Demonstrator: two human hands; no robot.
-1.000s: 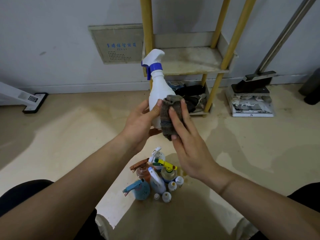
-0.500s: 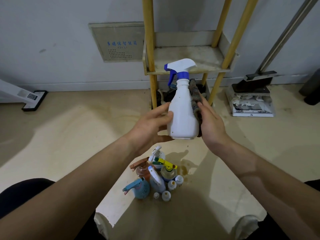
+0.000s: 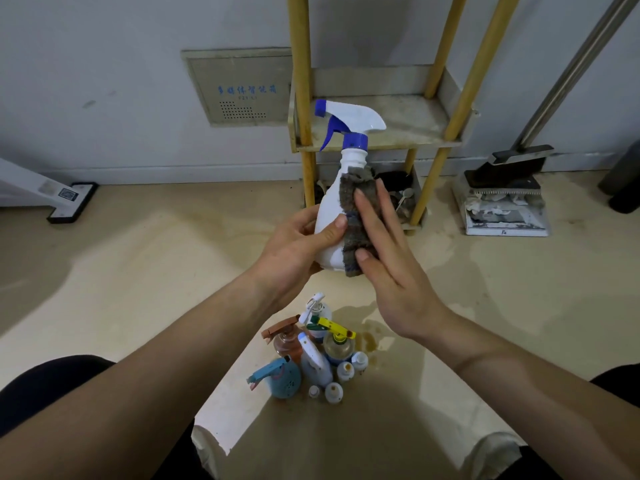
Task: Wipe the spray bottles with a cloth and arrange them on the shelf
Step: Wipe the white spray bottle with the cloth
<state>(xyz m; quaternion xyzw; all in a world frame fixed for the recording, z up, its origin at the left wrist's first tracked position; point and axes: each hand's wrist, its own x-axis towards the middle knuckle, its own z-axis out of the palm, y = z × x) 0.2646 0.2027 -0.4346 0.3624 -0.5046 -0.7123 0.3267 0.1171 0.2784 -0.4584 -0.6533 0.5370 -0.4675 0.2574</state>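
I hold a white spray bottle (image 3: 330,216) with a blue trigger and collar upright in front of me. My left hand (image 3: 294,251) grips its lower body, thumb across the front. My right hand (image 3: 388,258) presses a grey-brown cloth (image 3: 356,223) flat against the bottle's right side with straight fingers. On the floor below stands a cluster of several spray bottles (image 3: 311,355), among them a teal one, a brown one and one with a yellow trigger. The yellow-legged shelf (image 3: 408,123) stands behind the bottle against the wall, its grimy middle board bare.
A dustpan with a long-handled brush (image 3: 505,202) stands right of the shelf. A white flat mop head (image 3: 65,199) lies at the far left. Dark clutter fills the shelf's bottom tier (image 3: 398,192). A small liquid stain (image 3: 370,341) marks the floor beside the bottles.
The bottle's nozzle has turned from right to left. My right hand brought the cloth from behind the bottle's right edge onto its front right face.
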